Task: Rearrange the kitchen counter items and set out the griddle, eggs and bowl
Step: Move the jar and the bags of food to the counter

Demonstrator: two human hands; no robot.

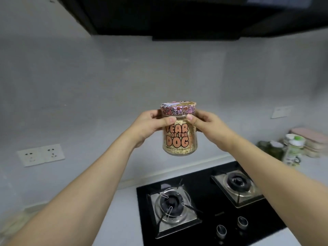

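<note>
A glass jar of pale flakes, lettered "FEAR OF THE DOG" and capped with a floral lid, hangs in the air in front of the grey wall, well above the stove. My left hand grips its upper left side, thumb across the front just under the lid. My right hand grips the upper right side the same way. The jar is upright. No griddle, eggs or bowl are in view.
A black two-burner gas stove lies below on the white counter, knobs at its front. At the far right stand a few bottles and jars and stacked pink-lidded containers. Wall sockets sit left; a dark range hood hangs overhead.
</note>
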